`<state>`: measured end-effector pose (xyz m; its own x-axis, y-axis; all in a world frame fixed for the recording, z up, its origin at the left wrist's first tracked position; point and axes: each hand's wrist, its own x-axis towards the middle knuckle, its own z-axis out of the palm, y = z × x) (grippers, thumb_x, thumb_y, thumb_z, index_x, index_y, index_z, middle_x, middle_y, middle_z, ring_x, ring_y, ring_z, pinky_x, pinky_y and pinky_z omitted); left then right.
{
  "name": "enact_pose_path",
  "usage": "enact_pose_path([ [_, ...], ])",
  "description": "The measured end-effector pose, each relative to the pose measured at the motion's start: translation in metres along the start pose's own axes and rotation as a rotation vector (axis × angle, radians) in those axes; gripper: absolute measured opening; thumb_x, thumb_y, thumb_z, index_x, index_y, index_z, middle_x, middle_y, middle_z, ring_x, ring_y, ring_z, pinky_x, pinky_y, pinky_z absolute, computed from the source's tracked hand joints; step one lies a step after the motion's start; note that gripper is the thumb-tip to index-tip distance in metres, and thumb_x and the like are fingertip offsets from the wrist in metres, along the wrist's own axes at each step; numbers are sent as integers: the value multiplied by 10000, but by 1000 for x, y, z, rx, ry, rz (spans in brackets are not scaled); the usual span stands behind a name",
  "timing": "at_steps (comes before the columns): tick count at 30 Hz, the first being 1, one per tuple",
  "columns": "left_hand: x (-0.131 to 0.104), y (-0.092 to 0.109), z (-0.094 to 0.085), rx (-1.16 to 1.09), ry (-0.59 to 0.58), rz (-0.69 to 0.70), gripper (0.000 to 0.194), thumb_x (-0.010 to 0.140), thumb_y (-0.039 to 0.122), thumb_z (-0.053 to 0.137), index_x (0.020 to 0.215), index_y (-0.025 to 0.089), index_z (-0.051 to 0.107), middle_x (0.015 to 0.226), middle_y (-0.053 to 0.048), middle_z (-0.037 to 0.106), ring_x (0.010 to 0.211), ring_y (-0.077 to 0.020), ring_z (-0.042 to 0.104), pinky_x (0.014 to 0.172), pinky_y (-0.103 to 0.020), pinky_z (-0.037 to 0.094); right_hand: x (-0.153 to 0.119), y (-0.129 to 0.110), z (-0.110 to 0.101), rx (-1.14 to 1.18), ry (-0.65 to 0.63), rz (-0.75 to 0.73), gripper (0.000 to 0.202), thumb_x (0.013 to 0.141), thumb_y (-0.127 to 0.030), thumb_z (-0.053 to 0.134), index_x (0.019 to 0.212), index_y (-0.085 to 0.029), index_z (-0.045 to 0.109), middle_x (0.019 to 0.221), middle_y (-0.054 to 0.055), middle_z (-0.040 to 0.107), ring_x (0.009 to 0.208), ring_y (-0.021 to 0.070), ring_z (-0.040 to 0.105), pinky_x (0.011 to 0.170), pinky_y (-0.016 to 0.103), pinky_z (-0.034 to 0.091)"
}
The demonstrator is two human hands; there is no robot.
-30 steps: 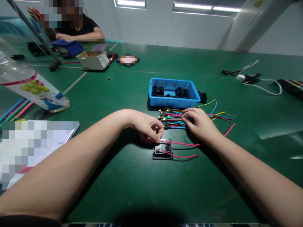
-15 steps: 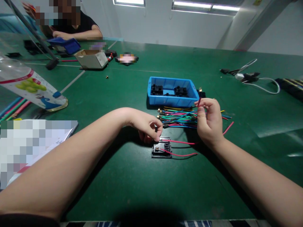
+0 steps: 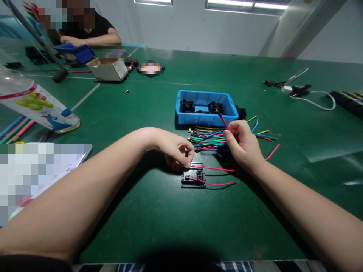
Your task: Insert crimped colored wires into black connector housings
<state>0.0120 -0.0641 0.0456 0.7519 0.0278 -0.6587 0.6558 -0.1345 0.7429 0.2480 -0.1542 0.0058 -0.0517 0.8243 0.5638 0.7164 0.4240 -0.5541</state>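
Note:
In the head view a small black plastic panel (image 3: 194,180) lies on the table with two red wires (image 3: 217,184) running from it to the right. My left hand (image 3: 180,153) pinches at the panel's far edge, where the upper red wire begins; the fingertips partly hide that spot. My right hand (image 3: 244,141) is closed, holding a red wire (image 3: 225,121) between thumb and fingers. That wire's brass terminal points up and left, in front of the blue bin. Under and behind the right hand lies a bundle of coloured wires (image 3: 208,139) with brass ends.
A blue bin (image 3: 207,120) holding black plastic parts stands behind the wires. To the left are a bottle (image 3: 42,105), papers (image 3: 56,177) and an open box (image 3: 109,71). Cables (image 3: 300,91) lie at the far right. Another person (image 3: 93,34) sits across the table.
My right hand has moved left and turned, bringing the held wire's brass terminal left towards the front of the blue bin. My left hand stays at the panel's far edge.

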Motion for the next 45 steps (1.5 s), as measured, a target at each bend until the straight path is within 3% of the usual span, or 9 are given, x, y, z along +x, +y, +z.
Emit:
enact_pose_path([
  [7,-2,3,2,11,8,-5,338,753,444,724,902,206,536,730,34,625,737,-144,645,645,-263,546,0,-14,-7,-185,-254,-237,276,970,-285,434,701,-224,427,593,-26,460,526,125,422,539,266,294],
  [12,-2,4,2,10,5,-9,329,761,436,718,904,210,528,721,43,616,728,-130,638,643,-245,538,-2,-20,-9,-198,-400,-371,279,947,-255,456,672,-224,419,557,-35,448,506,122,392,530,268,276],
  [16,-3,5,2,23,-13,4,311,783,431,700,905,203,528,722,39,627,723,-124,633,637,-235,524,-2,-24,-12,-164,-296,-299,289,933,-238,450,655,-231,369,542,-45,395,478,113,370,507,269,265],
  [21,-4,5,2,27,-9,-5,343,760,443,716,891,204,507,710,44,618,710,-131,616,625,-243,498,0,-28,-9,-82,-348,-177,322,932,-285,456,633,-229,352,545,-41,401,474,103,381,497,254,282],
  [32,-3,4,2,10,-12,-7,332,775,431,713,875,198,499,718,42,609,705,-118,616,627,-233,507,0,-30,-10,49,-226,106,427,935,-397,497,574,-232,340,518,-36,342,483,115,332,496,289,261],
  [35,-2,4,1,15,-34,12,324,780,439,709,850,195,508,712,41,606,696,-109,607,626,-225,496,0,-29,-12,184,-287,169,430,943,-441,501,585,-231,389,519,-33,386,488,120,368,497,285,292],
  [39,-2,2,1,2,-46,15,320,772,440,712,846,191,524,711,38,608,717,-119,609,656,-241,508,3,-28,-12,379,-543,174,425,944,-475,497,608,-216,464,545,-23,465,502,121,433,504,276,349],
  [42,-2,2,1,20,-41,9,320,768,444,709,842,191,528,712,35,611,715,-126,606,652,-246,502,5,-27,-10,335,-690,154,395,944,-436,495,625,-204,498,570,-15,499,536,127,460,522,272,356],
  [45,-2,3,1,37,-37,1,320,761,447,705,852,194,532,721,28,616,723,-137,612,654,-255,502,5,-24,-6,246,-689,109,382,942,-397,491,612,-206,470,571,-20,471,561,130,445,543,275,342],
])
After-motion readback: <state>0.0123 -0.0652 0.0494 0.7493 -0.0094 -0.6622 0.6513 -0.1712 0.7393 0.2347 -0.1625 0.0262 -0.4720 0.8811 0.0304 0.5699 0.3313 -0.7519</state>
